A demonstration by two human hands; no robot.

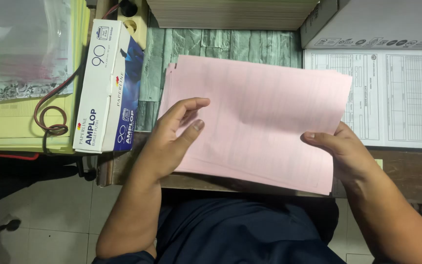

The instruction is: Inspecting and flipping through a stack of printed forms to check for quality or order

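Note:
A stack of pink paper sheets [264,117] lies in front of me over the table edge, slightly fanned. My left hand [172,139] grips the stack's left edge, thumb on top and fingers spread over the sheets. My right hand [340,146] pinches the lower right corner of the stack, thumb on the top sheet. The sheets carry faint printed lines.
A white and blue envelope box [106,88] stands left of the stack. Yellow paper piles [20,122] with a looped cable [50,117] lie at far left. White printed forms [396,98] lie at right, a cardboard box [367,22] above them, a paper stack [230,12] at the top.

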